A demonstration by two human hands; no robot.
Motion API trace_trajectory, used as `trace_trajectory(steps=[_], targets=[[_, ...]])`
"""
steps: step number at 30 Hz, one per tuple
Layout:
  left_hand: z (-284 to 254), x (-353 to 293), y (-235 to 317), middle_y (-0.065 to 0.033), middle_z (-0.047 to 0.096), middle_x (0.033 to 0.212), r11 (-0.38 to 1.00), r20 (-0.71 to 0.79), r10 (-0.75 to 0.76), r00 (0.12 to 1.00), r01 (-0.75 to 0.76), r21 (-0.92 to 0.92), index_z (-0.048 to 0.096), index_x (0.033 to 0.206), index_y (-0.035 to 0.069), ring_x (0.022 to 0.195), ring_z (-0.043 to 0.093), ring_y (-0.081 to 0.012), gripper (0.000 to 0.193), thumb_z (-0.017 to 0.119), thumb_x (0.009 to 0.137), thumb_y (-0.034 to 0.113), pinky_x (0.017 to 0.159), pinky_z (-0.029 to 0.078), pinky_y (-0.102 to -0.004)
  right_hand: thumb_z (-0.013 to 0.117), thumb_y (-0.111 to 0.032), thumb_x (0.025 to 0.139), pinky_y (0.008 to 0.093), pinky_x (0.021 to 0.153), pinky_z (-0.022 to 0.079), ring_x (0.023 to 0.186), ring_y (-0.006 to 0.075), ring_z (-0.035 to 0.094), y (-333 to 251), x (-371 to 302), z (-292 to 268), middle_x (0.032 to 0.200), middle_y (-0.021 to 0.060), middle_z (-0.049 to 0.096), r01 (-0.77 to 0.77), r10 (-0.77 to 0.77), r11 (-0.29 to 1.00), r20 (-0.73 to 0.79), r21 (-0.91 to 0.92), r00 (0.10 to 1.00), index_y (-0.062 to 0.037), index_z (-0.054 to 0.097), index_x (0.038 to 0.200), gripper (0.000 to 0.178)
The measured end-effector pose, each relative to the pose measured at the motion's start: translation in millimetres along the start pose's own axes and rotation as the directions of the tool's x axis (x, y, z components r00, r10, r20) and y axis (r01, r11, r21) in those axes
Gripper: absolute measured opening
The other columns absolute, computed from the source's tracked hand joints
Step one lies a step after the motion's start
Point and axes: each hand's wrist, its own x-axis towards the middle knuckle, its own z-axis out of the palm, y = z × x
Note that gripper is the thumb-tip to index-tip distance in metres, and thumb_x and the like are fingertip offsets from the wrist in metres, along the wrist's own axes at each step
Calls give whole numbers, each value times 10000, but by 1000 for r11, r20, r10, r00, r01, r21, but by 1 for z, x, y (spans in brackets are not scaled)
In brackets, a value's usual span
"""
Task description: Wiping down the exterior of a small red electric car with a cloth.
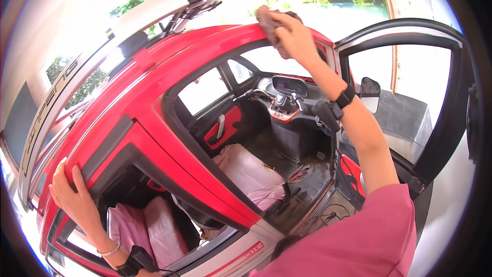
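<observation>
A small red vehicle with a red roof fills most of the view. At the roof's front edge, my right hand is closed around a brown cloth, which lies against the red surface. My left hand rests with fingers spread on the rear side edge of the roof, beside a dark trim strip. It holds nothing. Both wrists wear black bands.
The front door stands open at the right, with a side mirror near it. Inside are handlebars and a pink-covered front seat. A white roof rack runs along the far left. A grey block stands beyond the door.
</observation>
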Motion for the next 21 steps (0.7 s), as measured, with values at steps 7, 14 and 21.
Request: trace_trajectory(steps=[7,14,21], targets=[[4,0,-16,-101,598,1229,999,16,32,999,-32,18,572,1247,91,1175,532,-268,356,453,987,304,1109,268,-436,661,-136,738,479,952,349,1224,253,476,-58,-25,34,1277,39,570,483,-487,865,2,-134,873,-181,617,1170,436],[6,3,-37,-118,592,1258,996,9,81,997,-81,37,555,1279,73,1178,534,-292,376,414,1005,290,1085,291,-446,679,-131,718,478,962,344,1217,273,482,-28,-21,29,1263,42,574,532,-535,843,-35,-82,844,-205,619,1156,448],[13,3,-40,-158,581,1279,998,39,55,998,-54,-13,548,1289,17,1158,537,-316,417,408,1014,298,1009,371,-384,619,-126,737,478,1005,331,1219,296,494,28,-19,13,1268,78,579,487,-499,866,-120,-119,858,-138,613,1178,441]])
